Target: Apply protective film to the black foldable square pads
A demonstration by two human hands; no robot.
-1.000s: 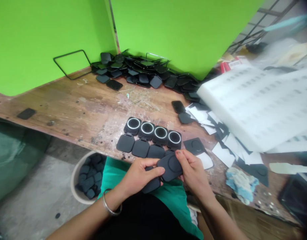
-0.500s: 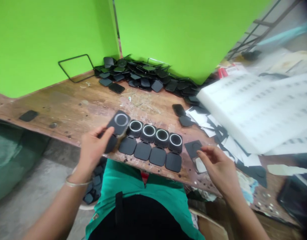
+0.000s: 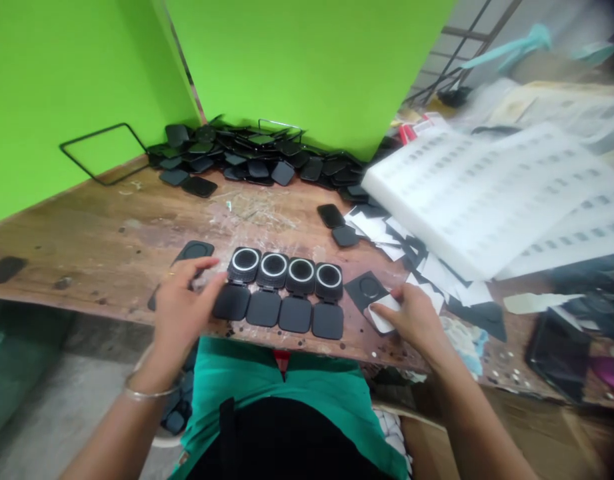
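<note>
Several hinged black pads stand unfolded in a row along the table's front, the rightmost pad (image 3: 329, 281) among them, each upper square showing a pale ring and a plain lower square nearer me. My left hand (image 3: 184, 300), thumb and fingers apart, is over another dark pad (image 3: 195, 251) at the row's left end; part of that pad is hidden beneath the hand. My right hand (image 3: 411, 317) pinches a small white rounded card (image 3: 384, 312). That card overlaps a flat black sheet with a ring mark (image 3: 369, 287), right of the row.
A heap of black square plates (image 3: 257, 157) lies against the green wall (image 3: 297, 60). White foam sheets (image 3: 461, 200) rest at the right over scattered white papers. Farther right is a dark flat device (image 3: 559, 353). A black wire frame (image 3: 104, 180) leans on the left wall.
The ringed pad held in my left hand is now down on the table at the row's left, and its fingers have spread. My right hand has closed on the white card. The view has shifted right.
</note>
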